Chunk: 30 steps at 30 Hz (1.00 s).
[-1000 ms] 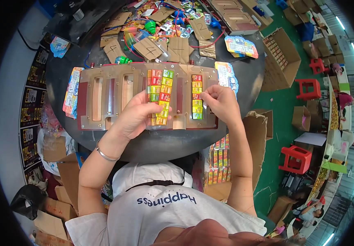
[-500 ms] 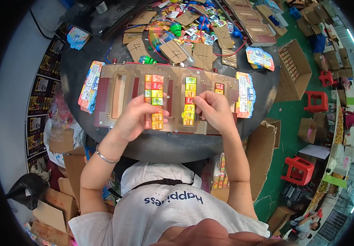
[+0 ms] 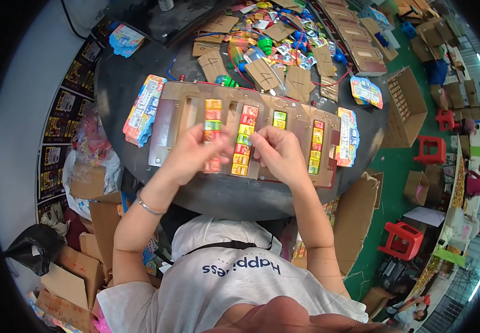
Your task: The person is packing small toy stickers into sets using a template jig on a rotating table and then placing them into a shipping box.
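A long wooden tray with a clear top [image 3: 165, 125] lies across the dark round table, with upright slots in it. My left hand [image 3: 195, 155] is closed around a row of small colourful packets [image 3: 213, 114], which sticks out above and below the blurred fingers. Beside it, a second row of packets [image 3: 240, 158] stands over the tray. My right hand [image 3: 279, 155] has its thumb and fingertips pinched at that row's right edge. One more row [image 3: 279, 118] shows partly behind the right hand, and a further row [image 3: 316, 147] fills the slot at the right end.
Stacks of printed cards flank the tray on the left [image 3: 144, 111] and right [image 3: 347, 136]. Behind it lie cardboard pieces [image 3: 263, 74], loose sachets and blue tubing. A second wooden tray [image 3: 356, 41] stands at the far right. Cardboard boxes [image 3: 403, 102] and red stools [image 3: 402, 240] are on the floor.
The view has shifted, so the tray sits farther right. The two rows that were side by side at my left hand are apart. My right hand has gone from another row to one of these.
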Motion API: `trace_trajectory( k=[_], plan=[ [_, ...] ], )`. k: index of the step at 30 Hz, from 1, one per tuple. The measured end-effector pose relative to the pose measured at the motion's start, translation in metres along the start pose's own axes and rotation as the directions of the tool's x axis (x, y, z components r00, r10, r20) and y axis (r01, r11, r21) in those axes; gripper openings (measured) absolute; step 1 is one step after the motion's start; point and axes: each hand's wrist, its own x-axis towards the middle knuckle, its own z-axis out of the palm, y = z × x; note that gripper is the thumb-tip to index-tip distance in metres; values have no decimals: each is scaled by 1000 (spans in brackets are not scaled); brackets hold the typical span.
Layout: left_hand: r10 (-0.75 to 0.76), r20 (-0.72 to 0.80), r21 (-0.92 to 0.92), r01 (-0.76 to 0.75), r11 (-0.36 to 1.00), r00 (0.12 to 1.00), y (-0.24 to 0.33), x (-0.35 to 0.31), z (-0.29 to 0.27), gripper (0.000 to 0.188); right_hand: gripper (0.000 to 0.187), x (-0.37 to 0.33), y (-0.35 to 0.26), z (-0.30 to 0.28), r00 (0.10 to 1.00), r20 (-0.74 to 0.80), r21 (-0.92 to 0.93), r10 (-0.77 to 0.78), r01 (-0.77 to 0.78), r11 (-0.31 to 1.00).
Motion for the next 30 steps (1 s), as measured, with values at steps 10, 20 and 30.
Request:
trace_trajectory(
  k=[10, 20, 30],
  plan=[
    [678, -227, 974, 158, 163, 700, 13, -1, -36, 37, 16, 13, -9, 29, 943, -106, -803, -316, 107, 587],
    [848, 45, 997, -79, -3, 528, 36, 33, -161, 29, 62, -38, 11, -107, 761, -571, -657, -309, -198, 727],
    [739, -271, 961, 219, 170, 617, 33, 48, -153, 48, 50, -38, 98, -215, 777, -541, -705, -322, -210, 677]
  ],
)
